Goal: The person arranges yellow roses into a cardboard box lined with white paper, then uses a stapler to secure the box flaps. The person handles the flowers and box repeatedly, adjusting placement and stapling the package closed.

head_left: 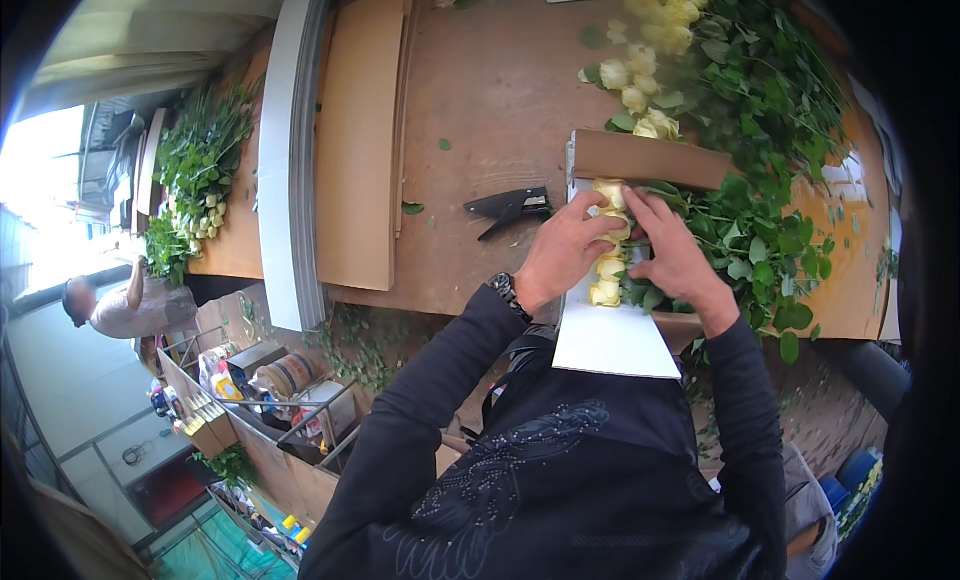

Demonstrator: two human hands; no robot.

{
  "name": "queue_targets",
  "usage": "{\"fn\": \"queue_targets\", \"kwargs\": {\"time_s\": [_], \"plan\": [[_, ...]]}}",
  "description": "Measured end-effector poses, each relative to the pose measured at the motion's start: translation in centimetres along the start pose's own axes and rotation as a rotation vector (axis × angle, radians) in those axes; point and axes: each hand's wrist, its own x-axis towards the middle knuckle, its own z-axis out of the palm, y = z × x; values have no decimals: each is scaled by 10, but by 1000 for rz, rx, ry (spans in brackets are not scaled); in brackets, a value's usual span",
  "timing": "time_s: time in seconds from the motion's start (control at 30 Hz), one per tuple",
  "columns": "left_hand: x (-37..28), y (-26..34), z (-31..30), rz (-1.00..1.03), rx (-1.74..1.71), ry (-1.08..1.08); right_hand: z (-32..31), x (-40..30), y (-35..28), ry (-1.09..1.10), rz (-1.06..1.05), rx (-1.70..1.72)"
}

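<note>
A row of pale yellow roses [606,268] lies on an unfolded cardboard sheet, white inside [615,340] and brown on the raised far flap [649,156]. My left hand [566,242] touches the blooms from the left, its fingers bent over them. From the right, my right hand [675,253] rests at the blooms and upper stems, fingers spread. Leafy green stems [750,242] extend to the right beneath and beyond it. A black stapler [510,208] lies on the wooden table, left of the cardboard.
More yellow roses [641,77] with leafy stems cover the table's far right. Left of the stapler are brown cardboard sheets [360,145] and a stack of white sheets [289,160]. Another rose pile [199,167] lies farther left, near a person [142,306]. Fallen leaves litter the floor.
</note>
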Motion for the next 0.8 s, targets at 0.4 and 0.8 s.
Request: {"fn": "queue_targets", "kwargs": {"time_s": [0.4,0.8], "plan": [[-15,8,6,-142,-135,223,17,-4,13,151,-73,-185],[-36,4,0,-511,-293,-209,19,-1,14,120,-44,-153]]}}
